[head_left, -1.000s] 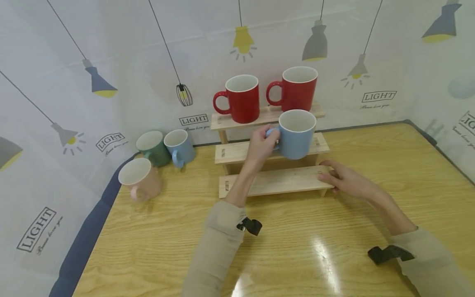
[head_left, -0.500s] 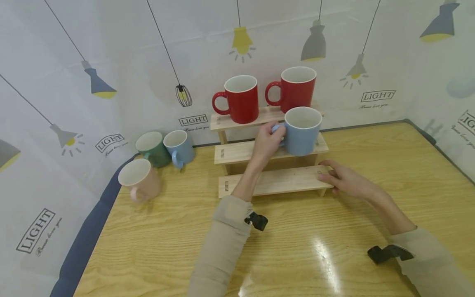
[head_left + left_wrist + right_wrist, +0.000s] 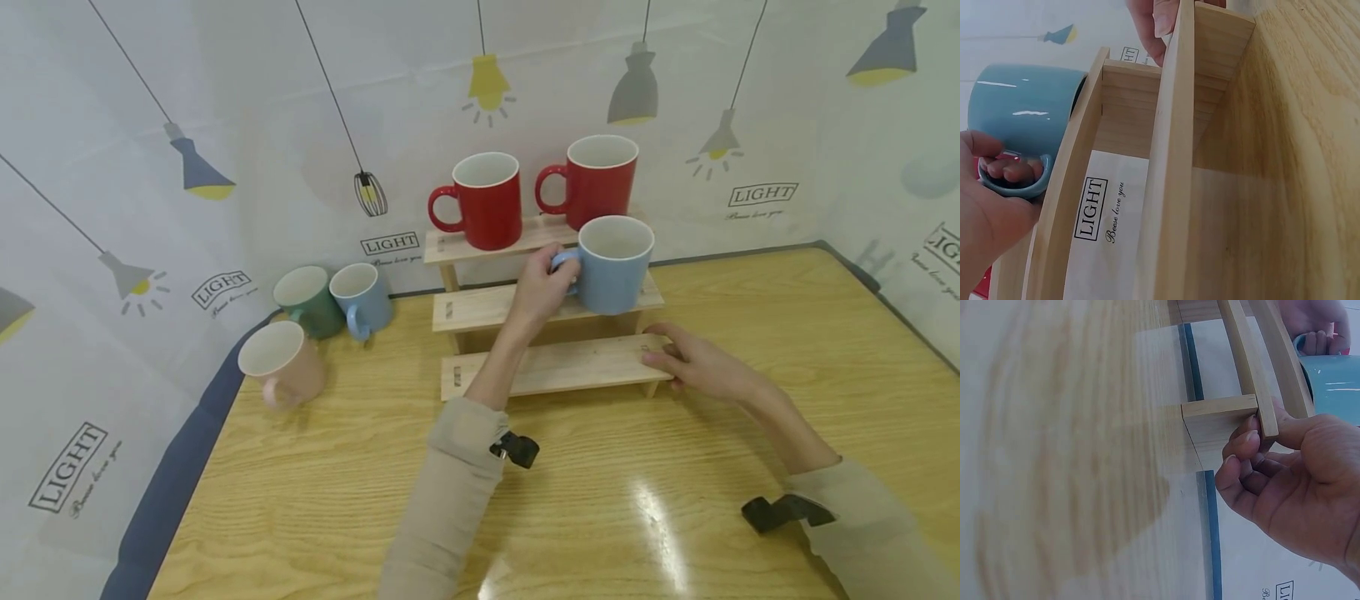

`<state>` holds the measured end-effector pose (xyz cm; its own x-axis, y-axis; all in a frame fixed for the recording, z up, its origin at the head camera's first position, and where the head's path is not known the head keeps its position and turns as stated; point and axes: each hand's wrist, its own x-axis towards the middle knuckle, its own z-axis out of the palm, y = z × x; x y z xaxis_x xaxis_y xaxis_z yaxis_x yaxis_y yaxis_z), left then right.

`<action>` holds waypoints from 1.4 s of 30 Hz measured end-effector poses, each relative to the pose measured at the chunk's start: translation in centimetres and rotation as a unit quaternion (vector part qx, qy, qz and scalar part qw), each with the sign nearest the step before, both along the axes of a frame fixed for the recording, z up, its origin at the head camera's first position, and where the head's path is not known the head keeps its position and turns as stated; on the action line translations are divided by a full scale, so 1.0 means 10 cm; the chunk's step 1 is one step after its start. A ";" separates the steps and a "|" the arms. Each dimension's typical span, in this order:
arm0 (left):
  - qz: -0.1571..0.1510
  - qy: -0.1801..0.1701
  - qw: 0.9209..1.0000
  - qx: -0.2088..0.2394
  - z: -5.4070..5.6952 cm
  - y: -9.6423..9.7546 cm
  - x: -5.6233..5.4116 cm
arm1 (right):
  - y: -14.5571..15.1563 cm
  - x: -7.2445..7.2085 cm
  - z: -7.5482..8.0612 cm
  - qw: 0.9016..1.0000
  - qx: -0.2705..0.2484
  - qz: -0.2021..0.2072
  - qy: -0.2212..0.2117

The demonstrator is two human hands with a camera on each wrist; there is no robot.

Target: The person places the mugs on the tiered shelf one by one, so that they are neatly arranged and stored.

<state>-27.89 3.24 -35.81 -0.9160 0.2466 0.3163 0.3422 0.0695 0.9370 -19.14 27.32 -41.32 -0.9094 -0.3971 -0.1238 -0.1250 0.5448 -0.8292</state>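
A light blue mug [image 3: 615, 279] stands upright at the right end of the middle tier of a three-tier wooden rack [image 3: 573, 367]. My left hand [image 3: 542, 285] holds its handle, fingers curled through the loop in the left wrist view. The mug's base meets the board there, though whether it fully rests on it I cannot tell. My right hand [image 3: 705, 365] pinches the right end of the lowest board, thumb above and fingers beneath, as the right wrist view [image 3: 1304, 475] also has it. Two red mugs, one left [image 3: 489, 204] and one right [image 3: 602, 183], stand on the top tier.
On the table [image 3: 337, 500] at left stand a pink mug [image 3: 288, 367], a green mug [image 3: 318, 304] and a smaller light blue mug [image 3: 367, 300]. A white printed backdrop [image 3: 285, 67] rises behind the table.
My left hand has moved the light blue mug slightly right and back, and it has hardly moved in the last half second. My right hand keeps its place on the lowest board.
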 end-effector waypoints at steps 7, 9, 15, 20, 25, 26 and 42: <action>-0.003 -0.007 1.000 -0.022 -0.03 -0.07 0.07 | 0.00 0.00 -0.01 1.000 -0.004 0.001 -0.004; -0.006 -0.010 1.000 -0.019 -0.03 -0.08 0.09 | 0.00 0.00 -0.02 1.000 -0.004 0.000 -0.005; 0.001 -0.004 1.000 -0.019 -0.04 -0.13 0.12 | 0.00 0.00 -0.03 1.000 -0.002 -0.002 -0.009; 0.008 0.002 1.000 -0.022 -0.06 -0.21 0.15 | 0.00 -0.01 -0.04 1.000 -0.003 -0.004 -0.012; 0.004 0.014 1.000 -0.008 -0.08 -0.32 0.18 | 0.00 0.00 -0.03 1.000 -0.003 -0.005 -0.016; 0.004 0.018 1.000 -0.003 -0.08 -0.34 0.18 | 0.00 0.00 -0.03 1.000 -0.002 -0.005 -0.015; 0.004 0.014 1.000 0.020 -0.13 -0.78 0.34 | 0.00 0.00 -0.01 1.000 0.001 -0.001 -0.005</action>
